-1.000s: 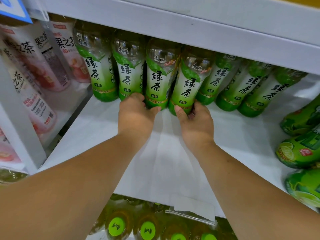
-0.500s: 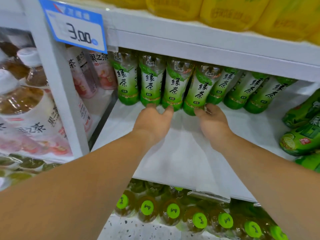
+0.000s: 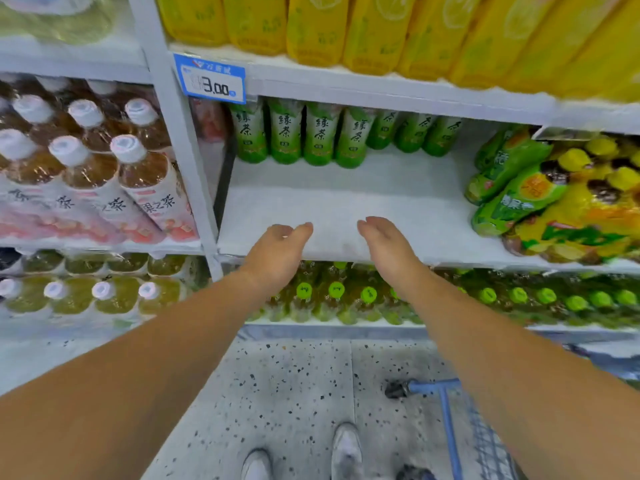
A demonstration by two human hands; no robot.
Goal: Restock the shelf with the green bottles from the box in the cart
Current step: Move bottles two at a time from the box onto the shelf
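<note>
We see seven green tea bottles [image 3: 285, 133] standing upright in a line at the back of the middle shelf [image 3: 346, 199]. Four sit side by side on the left with their labels facing us, and three more sit a little further back to their right. The wide front part of this shelf board lies bare between the bottles and our hands.

Our left hand [image 3: 277, 247] and right hand [image 3: 384, 244] hover over the shelf's front edge, palms turned toward each other. The fingers of both are loosely extended and gently curved. Neither hand holds anything, and both are well apart from the bottles.

One blue price tag [image 3: 209, 79] reading 3.00 hangs on the rail above the leftmost green tea bottle. Yellow bottles [image 3: 317, 26] fill the shelf above. On the shelf below we count at least nine green caps [image 3: 304, 291]. In the bay to the left stand at least six white-capped brown tea bottles [image 3: 142, 168]. On the speckled floor [image 3: 294, 393] are our two white shoes [image 3: 346, 448], and at the lower right the blue frame of the cart [image 3: 446, 410] shows.
</note>
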